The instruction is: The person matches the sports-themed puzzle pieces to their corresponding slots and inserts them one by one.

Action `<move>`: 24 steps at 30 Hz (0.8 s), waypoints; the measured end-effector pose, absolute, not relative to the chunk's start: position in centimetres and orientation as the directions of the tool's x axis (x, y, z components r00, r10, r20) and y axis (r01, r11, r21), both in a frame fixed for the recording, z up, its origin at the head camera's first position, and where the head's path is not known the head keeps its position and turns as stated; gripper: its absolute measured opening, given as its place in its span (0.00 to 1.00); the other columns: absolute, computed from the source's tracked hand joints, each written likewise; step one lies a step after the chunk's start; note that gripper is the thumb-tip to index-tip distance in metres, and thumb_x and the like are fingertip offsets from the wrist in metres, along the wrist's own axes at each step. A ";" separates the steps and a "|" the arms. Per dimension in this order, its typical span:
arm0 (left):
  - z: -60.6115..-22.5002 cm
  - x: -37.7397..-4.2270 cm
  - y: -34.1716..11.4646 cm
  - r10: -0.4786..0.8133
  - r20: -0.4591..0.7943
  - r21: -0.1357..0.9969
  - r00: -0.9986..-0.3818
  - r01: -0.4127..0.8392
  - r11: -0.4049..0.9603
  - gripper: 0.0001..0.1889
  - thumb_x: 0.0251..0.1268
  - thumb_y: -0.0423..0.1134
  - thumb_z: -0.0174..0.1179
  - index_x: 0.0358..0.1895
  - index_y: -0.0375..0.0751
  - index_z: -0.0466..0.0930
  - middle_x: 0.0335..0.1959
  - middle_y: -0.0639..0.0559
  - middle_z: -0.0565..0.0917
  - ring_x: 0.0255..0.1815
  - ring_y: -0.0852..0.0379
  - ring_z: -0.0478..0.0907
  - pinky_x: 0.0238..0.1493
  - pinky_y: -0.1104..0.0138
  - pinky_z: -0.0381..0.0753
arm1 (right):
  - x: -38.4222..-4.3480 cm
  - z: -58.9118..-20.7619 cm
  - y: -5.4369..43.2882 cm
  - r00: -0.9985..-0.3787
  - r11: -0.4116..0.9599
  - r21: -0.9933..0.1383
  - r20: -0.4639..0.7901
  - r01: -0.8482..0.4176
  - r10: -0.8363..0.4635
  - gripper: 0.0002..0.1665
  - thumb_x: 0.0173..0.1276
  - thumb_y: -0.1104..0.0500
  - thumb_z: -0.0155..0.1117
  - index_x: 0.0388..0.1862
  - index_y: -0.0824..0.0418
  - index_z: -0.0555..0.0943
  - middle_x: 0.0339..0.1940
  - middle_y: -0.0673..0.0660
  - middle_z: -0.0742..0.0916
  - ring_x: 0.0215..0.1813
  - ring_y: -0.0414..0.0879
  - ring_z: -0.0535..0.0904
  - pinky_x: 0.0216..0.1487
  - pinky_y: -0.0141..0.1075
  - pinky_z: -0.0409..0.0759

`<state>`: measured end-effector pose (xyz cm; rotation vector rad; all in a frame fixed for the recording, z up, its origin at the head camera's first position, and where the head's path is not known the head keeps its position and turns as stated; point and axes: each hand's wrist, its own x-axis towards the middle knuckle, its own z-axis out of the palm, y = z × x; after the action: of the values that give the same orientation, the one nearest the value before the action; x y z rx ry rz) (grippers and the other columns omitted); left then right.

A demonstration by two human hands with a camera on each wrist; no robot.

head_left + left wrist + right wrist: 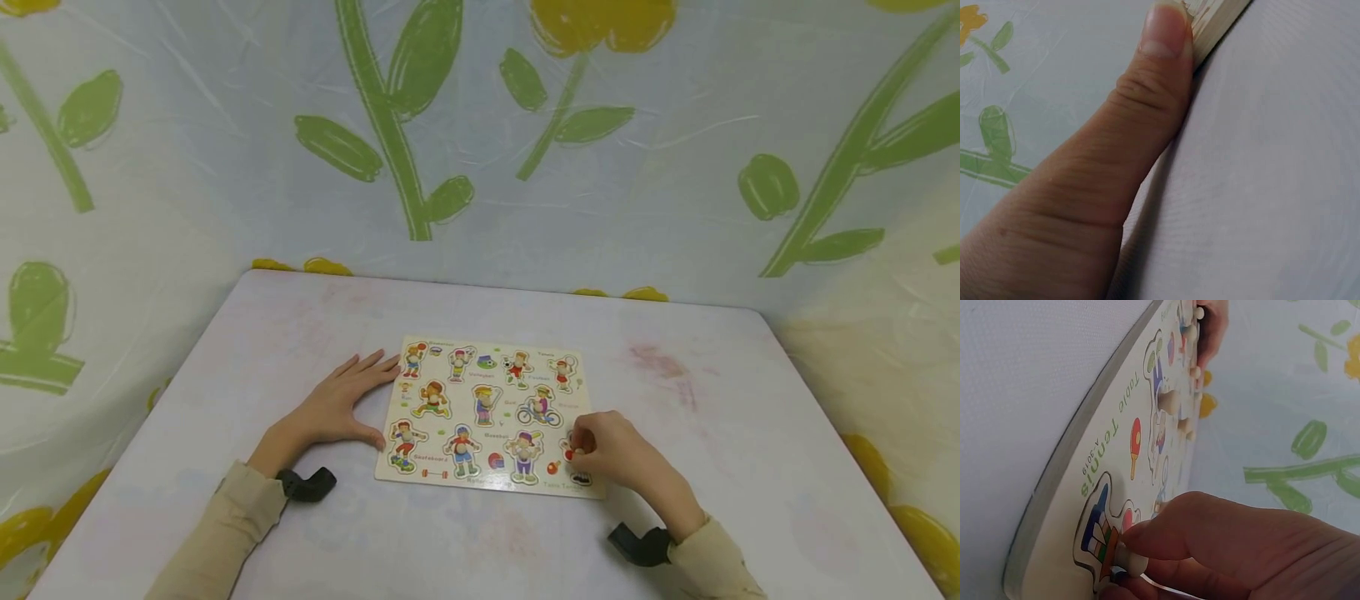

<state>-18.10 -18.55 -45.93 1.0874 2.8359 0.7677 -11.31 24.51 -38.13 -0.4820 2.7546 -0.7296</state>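
Observation:
A wooden peg puzzle board (pixel 480 446) lies flat on the table, with several sports-figure pieces in its cut-outs. Each piece carries a small round wooden knob. My left hand (pixel 341 406) rests beside the board's left side with spread fingers, its thumb (pixel 1163 37) against the edge. At the lower right corner my right hand (pixel 618 450) pinches the knob (pixel 1130 561) of the table tennis player piece (pixel 1099 534). That piece appears to sit in its cut-out, partly hidden by the fingers.
The pale table (pixel 480 542) extends around the board on all sides. Behind it hangs a cloth (pixel 637 200) printed with green stems and yellow flowers. A black wrist device (pixel 307 485) sits at the left wrist and another black device (pixel 641 544) at the right.

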 end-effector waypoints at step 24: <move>-45.7 -17.9 -18.6 0.630 0.178 0.457 -0.756 0.630 0.627 0.62 0.35 0.77 0.67 0.76 0.45 0.62 0.78 0.51 0.59 0.80 0.45 0.47 0.78 0.48 0.42 | -11.5 -37.5 24.8 -0.908 0.807 -0.510 -0.109 -0.298 -0.404 0.09 0.59 0.65 0.67 0.24 0.54 0.79 0.19 0.44 0.76 0.24 0.39 0.69 0.24 0.31 0.70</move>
<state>-17.88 -18.57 -45.72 1.0975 2.8344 0.7967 -11.50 24.84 -37.50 -0.5474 2.7814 -0.7333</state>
